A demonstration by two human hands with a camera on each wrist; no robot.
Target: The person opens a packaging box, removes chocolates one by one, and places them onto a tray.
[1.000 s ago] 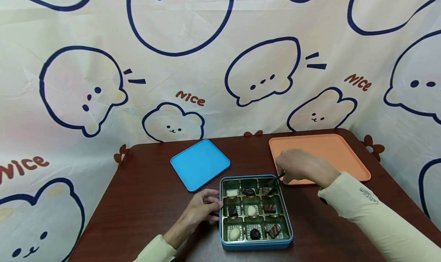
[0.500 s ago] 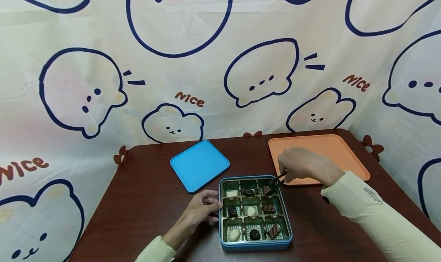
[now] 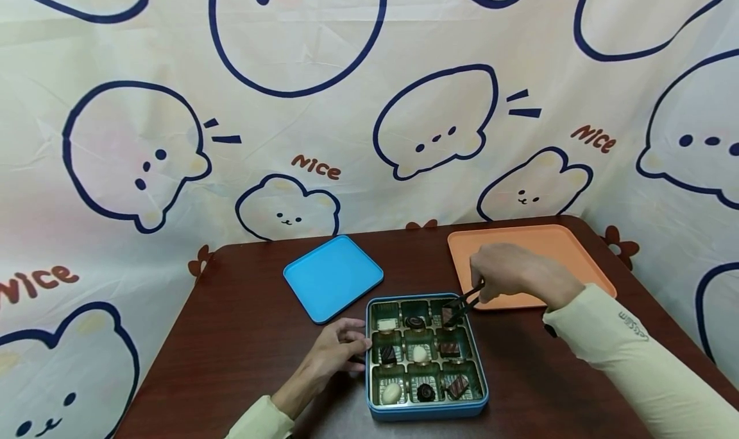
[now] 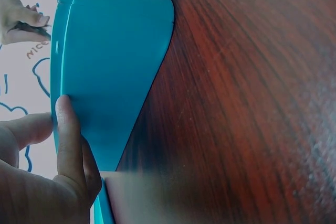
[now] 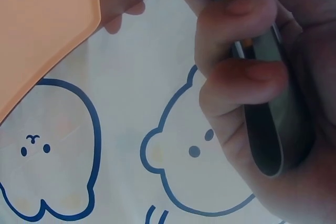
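Note:
A blue tin [image 3: 427, 413] with a gold divided insert stands on the table, chocolates in its several compartments. My right hand [image 3: 508, 272] grips dark tongs [image 3: 475, 291] that reach into the back right compartment. Their tips are at a dark square chocolate [image 3: 447, 315] there. Up close in the right wrist view, curled fingers wrap the tongs' folded end [image 5: 265, 137]. At the tin's left side, my left hand [image 3: 335, 349] rests its fingertips against the wall. The left wrist view shows those fingers [image 4: 68, 135] on the blue side [image 4: 115, 51], extended and holding nothing.
A blue tray [image 3: 335, 275] lies behind the tin to the left. Behind right is a larger orange tray [image 3: 554, 246], partly under my right hand in this view. White chocolates [image 3: 391, 393] and dark ones [image 3: 426, 393] fill other compartments. A printed cloth [image 3: 358, 124] hangs behind the table.
My right hand has shifted slightly to the right with the tongs. The square chocolate in the back right compartment now shows more upright between the tips. The left hand stays at the tin.

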